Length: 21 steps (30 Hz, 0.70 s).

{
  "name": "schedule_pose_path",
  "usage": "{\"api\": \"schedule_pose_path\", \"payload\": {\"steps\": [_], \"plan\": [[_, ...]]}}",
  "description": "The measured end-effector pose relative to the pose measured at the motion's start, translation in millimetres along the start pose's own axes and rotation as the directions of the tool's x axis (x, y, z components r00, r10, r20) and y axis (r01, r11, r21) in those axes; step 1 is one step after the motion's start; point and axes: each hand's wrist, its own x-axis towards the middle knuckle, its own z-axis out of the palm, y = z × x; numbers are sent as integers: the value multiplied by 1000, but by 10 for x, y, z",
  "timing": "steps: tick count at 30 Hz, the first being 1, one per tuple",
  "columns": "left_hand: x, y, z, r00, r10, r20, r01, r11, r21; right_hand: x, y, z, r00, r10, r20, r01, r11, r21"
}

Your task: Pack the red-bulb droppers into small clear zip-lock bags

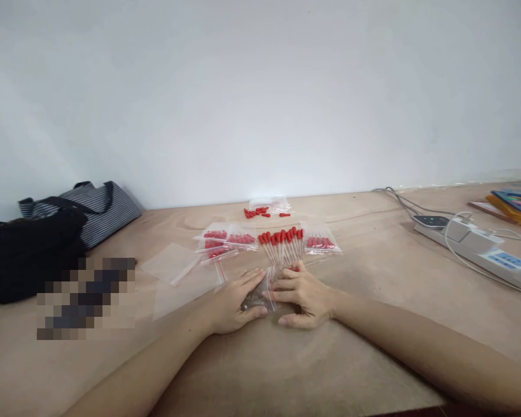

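A clear zip bag [256,297] with a red-lined seal lies on the table between my hands. My left hand [237,301] rests flat on its left side, fingers stretched and thumb apart. At its sealed end is my right hand [304,295], with fingertips on the plastic and the thumb spread away. A bit of red shows beside the right fingers; what it belongs to is partly hidden. Just beyond the hands lies a fanned row of droppers [282,240] with red rubber bulbs and thin clear stems, bulbs pointing away from me.
Filled bags of red-bulbed droppers [217,240] lie left of the row, another filled bag [321,242] right. Loose red bulbs [256,212] are near the wall. Flat plastic bags [173,263] lie left. A power strip [481,255] with cables is right, a striped bag [108,214] far left.
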Motion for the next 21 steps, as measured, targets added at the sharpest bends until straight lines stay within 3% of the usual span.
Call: {"api": "schedule_pose_path", "payload": {"steps": [5, 9, 13, 15, 18, 21], "plan": [[-9, -44, -8, 999, 30, -32, -28, 998, 53, 31, 3, -28, 999, 14, 52, -12, 999, -34], [-19, -28, -25, 1000, 3, 13, -3, 999, 52, 3, 36, -32, 999, 37, 8, -37, 999, 17], [-1, 16, -17, 999, -47, 3, 46, 998, 35, -88, 194, -70, 961, 239, -138, -231, 970, 73], [12, 25, -8, 998, -55, 5, 55, 998, 21, -131, 307, -102, 928, 341, -153, -334, 940, 70], [24, 31, -5, 998, -61, 17, 61, 998, 2, -146, 428, -136, 905, 415, -95, -410, 910, 68], [28, 46, -19, 998, -63, 28, 63, 998, 5, -102, 437, -135, 911, 411, -22, -410, 911, 46]]}}
